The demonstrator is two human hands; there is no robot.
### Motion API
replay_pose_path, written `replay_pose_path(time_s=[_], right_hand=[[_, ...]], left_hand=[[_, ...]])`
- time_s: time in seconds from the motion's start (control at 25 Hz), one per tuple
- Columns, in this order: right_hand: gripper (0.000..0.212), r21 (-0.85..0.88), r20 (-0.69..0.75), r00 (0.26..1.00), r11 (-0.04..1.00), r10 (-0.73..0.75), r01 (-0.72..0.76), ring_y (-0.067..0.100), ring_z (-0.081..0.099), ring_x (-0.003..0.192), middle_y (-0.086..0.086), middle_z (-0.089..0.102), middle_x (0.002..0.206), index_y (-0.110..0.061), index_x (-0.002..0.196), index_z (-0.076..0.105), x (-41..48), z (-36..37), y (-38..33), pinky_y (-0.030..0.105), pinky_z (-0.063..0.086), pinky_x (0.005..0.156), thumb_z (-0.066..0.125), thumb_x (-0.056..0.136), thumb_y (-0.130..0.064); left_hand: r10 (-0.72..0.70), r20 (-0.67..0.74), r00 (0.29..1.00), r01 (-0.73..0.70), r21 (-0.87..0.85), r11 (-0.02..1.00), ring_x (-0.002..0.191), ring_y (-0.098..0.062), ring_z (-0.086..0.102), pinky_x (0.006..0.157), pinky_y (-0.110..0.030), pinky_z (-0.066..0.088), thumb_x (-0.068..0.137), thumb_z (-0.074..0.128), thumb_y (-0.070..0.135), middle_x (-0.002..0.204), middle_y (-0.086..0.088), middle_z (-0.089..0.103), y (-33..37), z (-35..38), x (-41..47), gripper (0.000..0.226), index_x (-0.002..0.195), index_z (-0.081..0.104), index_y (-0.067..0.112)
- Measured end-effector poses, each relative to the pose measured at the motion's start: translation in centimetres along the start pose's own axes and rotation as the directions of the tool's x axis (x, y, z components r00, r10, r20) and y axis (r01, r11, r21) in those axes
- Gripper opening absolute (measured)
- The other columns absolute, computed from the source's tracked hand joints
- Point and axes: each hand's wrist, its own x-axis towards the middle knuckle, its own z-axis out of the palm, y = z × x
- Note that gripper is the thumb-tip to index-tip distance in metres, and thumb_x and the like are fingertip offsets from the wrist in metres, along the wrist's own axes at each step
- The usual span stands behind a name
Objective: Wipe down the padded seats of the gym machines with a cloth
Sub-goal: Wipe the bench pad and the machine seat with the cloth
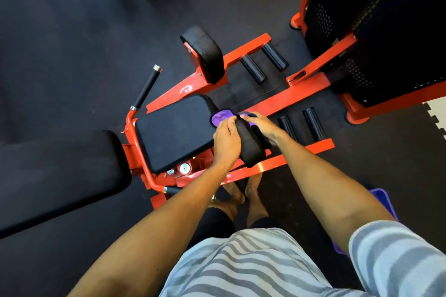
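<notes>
From above I have both hands on the black leg pad [249, 149], which stands just beside the right edge of the black seat [173, 132]. My left hand [226, 138] pinches the purple cloth [220, 117] against the pad's seat-side face. My right hand [261, 125] curls round the other face, fingertips on the cloth draped over the top. A second pad [205, 53] stands beyond on the orange frame [289, 101], and a purple tub [381, 198] sits by my right arm
</notes>
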Motion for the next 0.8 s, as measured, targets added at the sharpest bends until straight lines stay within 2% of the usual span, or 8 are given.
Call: replay_pose_path(time_s=[0.12,0.2,0.32,0.4,0.52,0.72,0.8], right_hand=[[0.04,-0.086,-0.123,0.985,0.99,-0.122,0.112,0.018,0.067,0.117,0.002,0.074,0.12,-0.016,0.119,0.072,-1.7,-0.4,-0.4,0.034,0.051,0.104,0.072,0.082,-0.003],[0.052,-0.122,-0.184,0.96,0.974,-0.21,0.19,0.016,0.065,0.117,0.002,0.072,0.122,-0.01,0.125,0.069,-3.6,-0.1,-1.4,0.023,0.05,0.098,0.062,0.079,0.014],[0.058,-0.109,-0.282,0.898,0.941,-0.337,0.319,0.003,0.062,0.113,-0.002,0.069,0.121,-0.008,0.125,0.065,-6.6,1.5,-2.8,0.012,0.046,0.095,0.056,0.077,0.024],[0.057,-0.134,-0.325,0.849,0.909,-0.416,0.394,-0.001,0.062,0.114,-0.006,0.068,0.122,-0.012,0.123,0.064,-8.3,2.7,-3.3,0.017,0.045,0.102,0.058,0.077,0.022],[0.049,-0.169,-0.415,0.78,0.882,-0.468,0.44,0.009,0.062,0.119,-0.005,0.068,0.124,-0.02,0.12,0.062,-9.6,4.1,-4.6,0.027,0.046,0.106,0.066,0.081,0.009],[0.042,-0.176,-0.433,0.713,0.827,-0.552,0.533,0.007,0.062,0.114,-0.007,0.066,0.119,-0.017,0.119,0.06,-9.4,7.3,-9.0,0.022,0.045,0.102,0.069,0.085,0.005],[0.041,-0.222,-0.443,0.649,0.777,-0.618,0.589,0.007,0.061,0.113,-0.009,0.066,0.118,-0.017,0.118,0.06,-8.4,8.2,-11.0,0.022,0.045,0.101,0.069,0.084,0.004]], left_hand=[[0.0,0.035,0.999,0.001,-0.026,1.0,0.122,-0.022,0.054,0.106,-0.034,0.038,0.109,0.031,0.027,0.129,-0.003,0.064,-0.3,-0.3,-0.4,0.04,0.121,0.067,0.017],[0.005,0.07,0.998,-0.002,-0.042,0.999,0.122,-0.022,0.054,0.106,-0.034,0.038,0.109,0.033,0.026,0.129,-0.005,0.063,-0.1,-1.0,-0.2,0.038,0.121,0.067,0.016],[0.014,0.097,0.995,-0.007,-0.066,0.998,0.125,-0.022,0.055,0.11,-0.034,0.038,0.108,0.037,0.023,0.133,-0.007,0.064,-0.2,-2.0,0.5,0.036,0.126,0.067,0.013],[0.008,0.101,0.995,0.002,-0.097,0.995,0.124,-0.022,0.057,0.11,-0.034,0.04,0.107,0.038,0.02,0.131,-0.005,0.066,-0.3,-2.3,1.0,0.036,0.124,0.069,0.015],[-0.002,0.089,0.996,0.017,-0.172,0.985,0.121,-0.02,0.061,0.11,-0.04,0.043,0.103,0.04,0.016,0.127,-0.002,0.068,0.4,-3.2,1.9,0.035,0.123,0.07,0.017],[-0.029,-0.008,1.0,0.026,-0.263,0.964,0.126,-0.02,0.055,0.11,-0.033,0.04,0.103,0.04,0.011,0.135,-0.005,0.061,2.5,-6.0,4.1,0.037,0.131,0.064,0.012],[-0.018,-0.068,0.998,-0.002,-0.287,0.958,0.127,-0.023,0.055,0.11,-0.034,0.04,0.101,0.04,0.008,0.135,-0.007,0.061,3.3,-6.9,5.8,0.037,0.13,0.064,0.01]])
